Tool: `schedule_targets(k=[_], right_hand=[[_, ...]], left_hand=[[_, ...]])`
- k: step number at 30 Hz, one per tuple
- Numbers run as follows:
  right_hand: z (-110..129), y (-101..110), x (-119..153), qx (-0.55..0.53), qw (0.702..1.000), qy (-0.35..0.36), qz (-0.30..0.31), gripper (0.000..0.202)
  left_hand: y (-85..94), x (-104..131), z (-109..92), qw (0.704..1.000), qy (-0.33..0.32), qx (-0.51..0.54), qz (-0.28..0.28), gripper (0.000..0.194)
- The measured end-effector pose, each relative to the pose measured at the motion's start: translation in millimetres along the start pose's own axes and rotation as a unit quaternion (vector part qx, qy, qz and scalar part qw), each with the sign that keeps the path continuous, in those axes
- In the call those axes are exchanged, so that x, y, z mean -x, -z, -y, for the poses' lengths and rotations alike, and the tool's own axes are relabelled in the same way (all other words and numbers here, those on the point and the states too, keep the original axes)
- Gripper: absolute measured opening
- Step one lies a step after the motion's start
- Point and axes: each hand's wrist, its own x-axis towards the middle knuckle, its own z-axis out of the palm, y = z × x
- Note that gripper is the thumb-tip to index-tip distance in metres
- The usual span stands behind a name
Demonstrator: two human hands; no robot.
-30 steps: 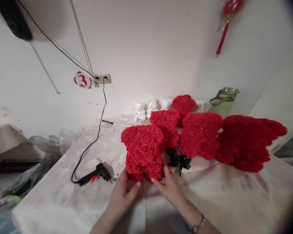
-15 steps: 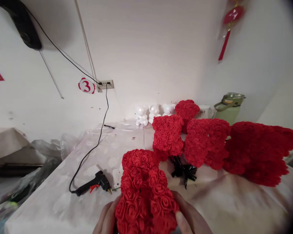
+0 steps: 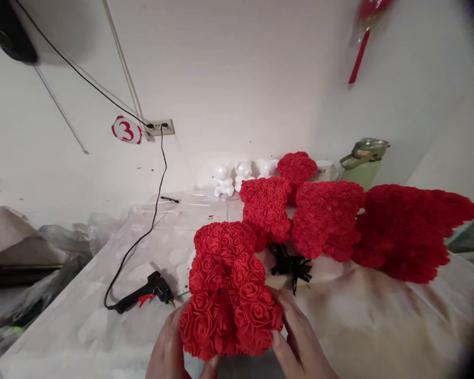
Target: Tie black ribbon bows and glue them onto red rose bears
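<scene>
A bear shape covered in red foam roses (image 3: 225,289) stands at the lower middle, near the table's front edge. My left hand (image 3: 171,345) grips its lower left side, thumb under the bottom edge. On the lower right side, my right hand (image 3: 298,337) is closed round it, with the thumb on the front roses. Left of the bear lies a black glue gun (image 3: 146,295) with an orange trigger, its nozzle towards my left hand. A black ribbon bow (image 3: 289,265) lies to the bear's right, on the cloth.
More red rose bears (image 3: 327,218) stand behind and to the right. White foam bears (image 3: 224,180) line the wall beside a green jug (image 3: 363,163). A black cord (image 3: 158,197) runs from the wall socket (image 3: 161,127) to the glue gun. A black pen (image 3: 169,199) lies at the back.
The held bear's lower end now shows, and my left thumb has come into view beneath it. The whole scene has shifted slightly up and left in the view.
</scene>
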Motion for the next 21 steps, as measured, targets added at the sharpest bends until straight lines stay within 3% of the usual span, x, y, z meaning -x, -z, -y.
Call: schedule_targets(k=[2,9,12,15,18,21], right_hand=[[-7.8,-5.7,1.6,0.025,1.0,-0.002,-0.003,0.053],[-10.8,3.4,-15.9,-0.005,0.998,-0.017,0.063,0.049],[-20.7,12.0,-15.2,-0.031,0.998,-0.045,0.026,0.038],[-42.7,18.9,-13.5,0.021,0.992,-0.118,-0.04,0.028],[-69.7,23.9,-13.3,0.098,0.977,-0.176,-0.064,0.031],[-89.9,26.8,-13.0,0.159,0.967,-0.187,-0.062,0.036]], left_hand=[[-6.8,-5.0,3.1,0.999,-0.031,-0.008,-0.007,0.062],[-19.3,-9.1,2.6,1.0,-0.013,-0.011,0.016,0.058],[-14.7,-5.5,5.8,1.0,0.007,0.001,0.021,0.06],[-11.2,2.2,11.2,0.998,0.041,0.032,0.031,0.062],[-11.5,8.2,15.5,0.99,0.087,0.1,0.054,0.068],[-14.7,7.5,16.5,0.976,0.129,0.163,0.059,0.08]])
